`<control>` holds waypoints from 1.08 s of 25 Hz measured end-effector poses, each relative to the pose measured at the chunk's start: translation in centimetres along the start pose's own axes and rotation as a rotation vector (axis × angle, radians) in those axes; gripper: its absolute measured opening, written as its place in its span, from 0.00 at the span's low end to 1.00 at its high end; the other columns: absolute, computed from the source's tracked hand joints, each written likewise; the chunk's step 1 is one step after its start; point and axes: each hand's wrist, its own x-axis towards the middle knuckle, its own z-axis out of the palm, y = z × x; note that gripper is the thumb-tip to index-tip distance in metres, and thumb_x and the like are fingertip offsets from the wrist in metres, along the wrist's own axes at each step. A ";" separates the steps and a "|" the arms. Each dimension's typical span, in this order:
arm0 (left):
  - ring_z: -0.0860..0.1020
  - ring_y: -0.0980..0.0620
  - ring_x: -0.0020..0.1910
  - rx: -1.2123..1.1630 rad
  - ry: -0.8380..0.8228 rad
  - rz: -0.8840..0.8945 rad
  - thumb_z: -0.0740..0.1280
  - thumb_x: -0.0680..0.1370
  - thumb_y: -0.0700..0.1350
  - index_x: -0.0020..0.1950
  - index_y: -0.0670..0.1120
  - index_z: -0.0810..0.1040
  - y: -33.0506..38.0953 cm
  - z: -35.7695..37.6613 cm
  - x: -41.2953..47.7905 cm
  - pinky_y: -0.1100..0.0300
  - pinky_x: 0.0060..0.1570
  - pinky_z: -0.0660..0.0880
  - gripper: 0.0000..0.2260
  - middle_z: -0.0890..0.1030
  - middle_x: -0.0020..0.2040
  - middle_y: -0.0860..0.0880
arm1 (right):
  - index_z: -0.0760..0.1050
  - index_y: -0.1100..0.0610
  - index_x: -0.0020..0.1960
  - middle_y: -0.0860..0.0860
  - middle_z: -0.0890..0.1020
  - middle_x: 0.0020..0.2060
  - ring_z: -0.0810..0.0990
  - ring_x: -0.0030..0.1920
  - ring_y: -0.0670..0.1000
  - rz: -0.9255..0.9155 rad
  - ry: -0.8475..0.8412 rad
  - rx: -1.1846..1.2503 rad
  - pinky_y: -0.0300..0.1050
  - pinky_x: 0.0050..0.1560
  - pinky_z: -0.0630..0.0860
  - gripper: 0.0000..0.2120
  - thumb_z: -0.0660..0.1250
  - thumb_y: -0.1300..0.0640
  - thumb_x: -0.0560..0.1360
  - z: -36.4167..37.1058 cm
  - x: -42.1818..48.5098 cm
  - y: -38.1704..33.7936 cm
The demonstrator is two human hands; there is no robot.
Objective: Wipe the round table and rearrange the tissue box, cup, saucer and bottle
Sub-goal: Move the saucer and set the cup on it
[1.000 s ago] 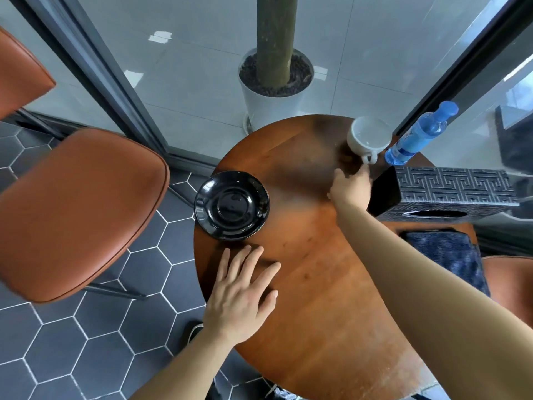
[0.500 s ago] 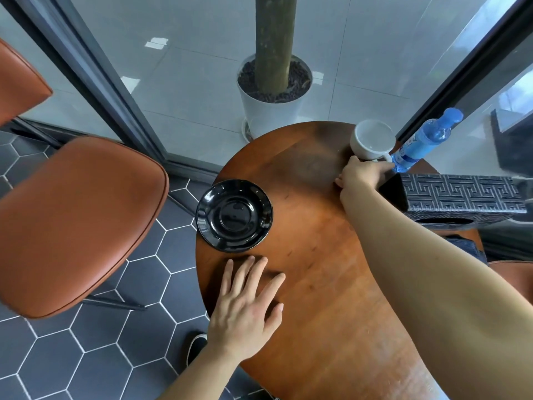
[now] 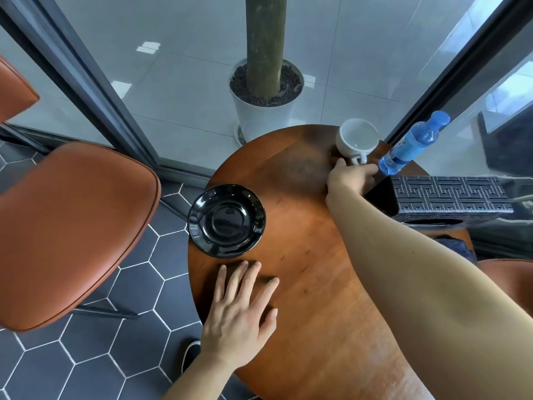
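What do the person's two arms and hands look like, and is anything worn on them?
Both arms are bare along all that shows, with no sleeve visible. The left hand and the right hand carry no glove, and no ring, watch or bracelet can be seen. No markings show on either forearm.

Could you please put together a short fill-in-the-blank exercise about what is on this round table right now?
1. The saucer beside the left hand is ____ in colour.
2. The right hand reaches to the handle of the white ____.
3. The bottle has a ____ cap.
4. The left hand lies ____ on the table, fingers spread.

Missing words: black; cup; blue; flat
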 end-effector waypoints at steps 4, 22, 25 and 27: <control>0.67 0.40 0.76 0.011 0.000 -0.003 0.63 0.79 0.58 0.73 0.55 0.73 -0.1 0.0 0.2 0.33 0.74 0.60 0.22 0.69 0.76 0.43 | 0.65 0.58 0.68 0.56 0.74 0.63 0.77 0.59 0.56 -0.041 -0.073 0.048 0.51 0.59 0.75 0.21 0.65 0.48 0.81 0.1 1.1 0.0; 0.67 0.39 0.75 0.000 0.057 0.013 0.64 0.78 0.57 0.72 0.54 0.74 -0.1 0.4 0.0 0.33 0.74 0.60 0.22 0.70 0.75 0.43 | 0.71 0.51 0.40 0.49 0.79 0.32 0.85 0.34 0.52 -0.250 -0.238 0.126 0.60 0.48 0.84 0.11 0.64 0.50 0.81 -2.4 -4.0 2.1; 0.68 0.39 0.75 -0.017 0.073 0.020 0.65 0.78 0.56 0.71 0.54 0.75 -0.2 0.5 -0.1 0.32 0.74 0.60 0.22 0.71 0.75 0.42 | 0.74 0.51 0.41 0.53 0.82 0.35 0.86 0.36 0.52 -0.258 -0.301 0.179 0.58 0.48 0.85 0.11 0.66 0.49 0.81 -3.2 -6.4 2.7; 0.68 0.39 0.75 -0.016 0.083 0.025 0.65 0.78 0.56 0.71 0.54 0.75 -0.3 0.5 -0.1 0.32 0.74 0.60 0.22 0.71 0.74 0.42 | 0.76 0.56 0.44 0.58 0.84 0.37 0.87 0.37 0.53 -0.220 -0.367 0.260 0.55 0.47 0.85 0.11 0.67 0.49 0.81 -3.9 -8.0 3.2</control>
